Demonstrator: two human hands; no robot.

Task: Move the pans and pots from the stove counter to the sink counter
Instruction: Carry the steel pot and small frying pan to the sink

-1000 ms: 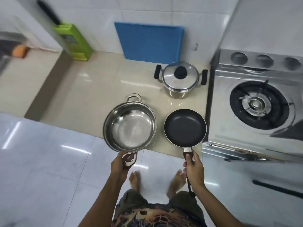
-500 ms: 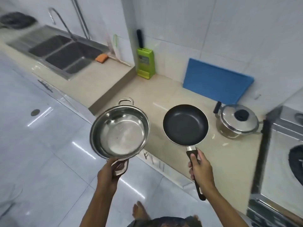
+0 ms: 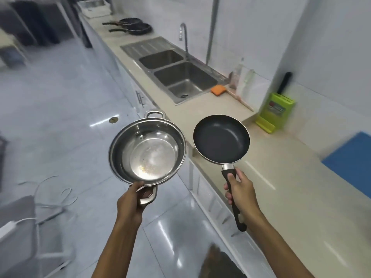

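My left hand [image 3: 131,203] grips the near handle of an empty steel pot [image 3: 147,151] and holds it in the air over the floor, beside the counter edge. My right hand [image 3: 241,190] is closed around the black handle of a small black frying pan [image 3: 221,138], which hovers above the beige counter [image 3: 267,169]. Ahead lies the double steel sink [image 3: 178,75] with its tap [image 3: 183,35]. Two black pans [image 3: 133,27] rest on the counter beyond the sink.
A green knife block [image 3: 276,111] stands against the wall on the right, a blue board [image 3: 349,163] behind it. An orange sponge [image 3: 217,89] and a brush lie by the sink. Cables and a power strip [image 3: 8,228] lie on the floor at left.
The view has swung left from the stove counter toward the sink. Both hands have carried the pot and frying pan along; the lidded pot and stove have left the view.
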